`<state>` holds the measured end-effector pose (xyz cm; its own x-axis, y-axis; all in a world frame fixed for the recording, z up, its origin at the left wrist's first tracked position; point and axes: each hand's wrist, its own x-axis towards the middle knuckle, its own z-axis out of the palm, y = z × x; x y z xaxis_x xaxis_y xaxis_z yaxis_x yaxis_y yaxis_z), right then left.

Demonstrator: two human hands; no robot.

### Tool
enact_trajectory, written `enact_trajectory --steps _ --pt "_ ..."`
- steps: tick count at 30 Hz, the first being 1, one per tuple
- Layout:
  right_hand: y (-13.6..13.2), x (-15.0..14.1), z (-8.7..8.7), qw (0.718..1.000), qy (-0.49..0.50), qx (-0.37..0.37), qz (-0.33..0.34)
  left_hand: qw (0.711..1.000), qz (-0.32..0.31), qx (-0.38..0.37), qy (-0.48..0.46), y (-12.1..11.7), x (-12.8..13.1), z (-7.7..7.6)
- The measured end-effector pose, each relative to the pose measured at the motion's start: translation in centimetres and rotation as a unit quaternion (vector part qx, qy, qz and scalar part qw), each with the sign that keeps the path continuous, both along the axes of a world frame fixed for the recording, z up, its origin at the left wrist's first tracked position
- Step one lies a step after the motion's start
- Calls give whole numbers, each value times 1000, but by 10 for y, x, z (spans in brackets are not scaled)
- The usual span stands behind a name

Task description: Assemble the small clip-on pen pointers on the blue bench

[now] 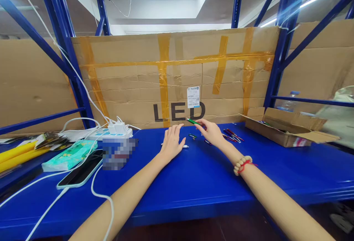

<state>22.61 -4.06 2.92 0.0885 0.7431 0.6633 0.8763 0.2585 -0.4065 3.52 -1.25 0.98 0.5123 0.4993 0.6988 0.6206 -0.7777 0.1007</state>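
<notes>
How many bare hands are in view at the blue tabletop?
2: the left hand, partly covering a slim white pen; the right hand, holding a slim green pen. None seems hidden.

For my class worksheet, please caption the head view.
Right hand holding a green pen, left hand beside it, over a blue table.

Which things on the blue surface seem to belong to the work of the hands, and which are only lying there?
Seemingly in use:
- green pen-like piece, held by right hand
- white pen-like piece by left hand
- red pens
- perhaps open carton

Lying about:
- phone
- turquoise packet
- power strip
</notes>
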Motion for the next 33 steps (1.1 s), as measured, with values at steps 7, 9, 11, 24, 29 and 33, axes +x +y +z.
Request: enact_trajectory --steps 7,9,11,24,29,33 --pt "-5 -44 -12 975 -83 -22 205 998 28 -62 0 2 3 -3" --pt "-3 -42 -15 977 -54 -37 202 990 41 -130 -36 7 1 -4" --pt "-1 -37 -16 979 -30 -42 199 977 33 -192 -86 12 -2 -5" --pt "2 -45 -23 967 42 -67 244 947 -68 -240 -204 16 1 -11" --pt "1 -46 -22 954 113 -90 263 946 -99 -241 -193 14 1 -10" --pt "1 -46 -22 943 146 -104 279 947 -106 -233 -197 17 0 -12"
